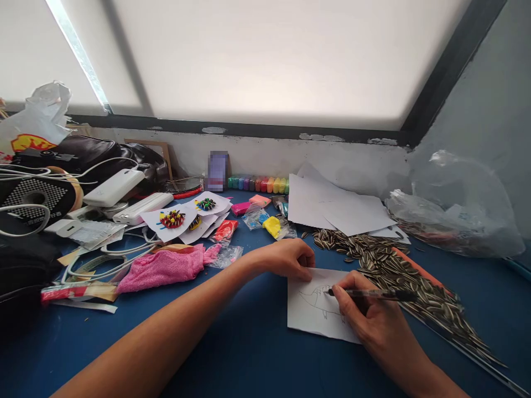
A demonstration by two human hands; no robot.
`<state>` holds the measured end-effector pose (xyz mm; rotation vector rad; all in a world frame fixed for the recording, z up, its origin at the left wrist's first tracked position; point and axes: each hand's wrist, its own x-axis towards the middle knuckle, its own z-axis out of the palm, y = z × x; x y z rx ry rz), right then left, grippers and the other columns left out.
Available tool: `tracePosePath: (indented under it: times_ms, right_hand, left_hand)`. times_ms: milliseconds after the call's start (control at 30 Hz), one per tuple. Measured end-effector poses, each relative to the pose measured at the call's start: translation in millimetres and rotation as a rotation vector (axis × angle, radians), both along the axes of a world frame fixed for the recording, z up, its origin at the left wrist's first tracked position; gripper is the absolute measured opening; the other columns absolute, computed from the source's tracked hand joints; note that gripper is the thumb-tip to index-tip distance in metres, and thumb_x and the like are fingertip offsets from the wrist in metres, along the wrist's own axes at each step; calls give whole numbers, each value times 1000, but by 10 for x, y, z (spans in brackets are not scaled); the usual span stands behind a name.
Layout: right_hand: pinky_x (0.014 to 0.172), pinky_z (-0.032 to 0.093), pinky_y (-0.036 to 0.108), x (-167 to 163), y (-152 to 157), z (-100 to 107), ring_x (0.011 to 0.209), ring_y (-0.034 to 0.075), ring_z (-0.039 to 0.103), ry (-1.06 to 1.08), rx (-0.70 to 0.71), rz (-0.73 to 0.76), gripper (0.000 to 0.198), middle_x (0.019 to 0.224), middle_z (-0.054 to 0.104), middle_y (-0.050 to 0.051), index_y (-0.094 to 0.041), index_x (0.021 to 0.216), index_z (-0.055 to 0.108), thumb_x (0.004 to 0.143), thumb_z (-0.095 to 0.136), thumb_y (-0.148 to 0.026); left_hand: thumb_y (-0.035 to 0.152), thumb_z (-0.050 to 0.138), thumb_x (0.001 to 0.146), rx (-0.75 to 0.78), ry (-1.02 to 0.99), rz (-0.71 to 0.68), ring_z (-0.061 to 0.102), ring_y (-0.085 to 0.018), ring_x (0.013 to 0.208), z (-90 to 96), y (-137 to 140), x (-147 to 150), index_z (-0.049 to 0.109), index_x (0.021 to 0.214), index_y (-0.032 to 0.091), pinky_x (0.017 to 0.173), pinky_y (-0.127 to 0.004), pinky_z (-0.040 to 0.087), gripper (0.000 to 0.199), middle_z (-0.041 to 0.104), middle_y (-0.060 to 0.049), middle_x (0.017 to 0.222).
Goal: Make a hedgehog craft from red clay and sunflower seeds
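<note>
A small white sheet of paper lies on the blue table, with a pencil-thin outline drawing of an animal on it. My left hand rests at its upper left edge, fingers curled and thumb pressed on the paper, holding it down. Between the fingers and thumb of my right hand is a dark pen, its tip touching the drawing near the animal's back. Part of the sheet is hidden under the right hand. Striped sunflower seeds are heaped just beyond and to the right of it.
White paper sheets lie behind the seeds, near a clear plastic bag. Colourful clay blocks line the wall. Leftward are decorated paper pieces, a pink cloth, a white power bank and cables.
</note>
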<state>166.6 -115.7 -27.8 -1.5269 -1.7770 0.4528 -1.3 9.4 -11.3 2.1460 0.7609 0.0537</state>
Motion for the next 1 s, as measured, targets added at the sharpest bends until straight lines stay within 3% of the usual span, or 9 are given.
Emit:
tracePosePath:
  times_ms: [500, 800, 1000]
  right_hand:
    - [46, 38, 24, 9, -28, 10, 49, 13, 48, -14, 9, 22, 28, 55, 49, -3, -24, 64, 51, 88, 47, -37]
    - [43, 36, 23, 77, -22, -26, 46, 13, 45, -21, 26, -87, 28, 52, 46, -4, -24, 63, 51, 86, 49, -41]
    - [40, 34, 23, 95, -22, -30, 46, 12, 44, -22, 0, -74, 28, 53, 47, -4, -24, 65, 53, 85, 49, -43]
  left_hand:
    - [20, 63, 69, 18, 3, -1, 51, -9, 62, 1, -1, 11, 64, 81, 15, 53, -21, 36, 13, 58, 3, 70]
    - [21, 63, 69, 9, -4, -15, 50, -8, 63, -3, 12, -6, 62, 80, 16, 53, -20, 36, 12, 57, 4, 70]
    - [20, 63, 69, 18, -4, -17, 49, -8, 62, 3, 7, 0, 62, 79, 15, 53, -20, 35, 10, 56, 4, 69]
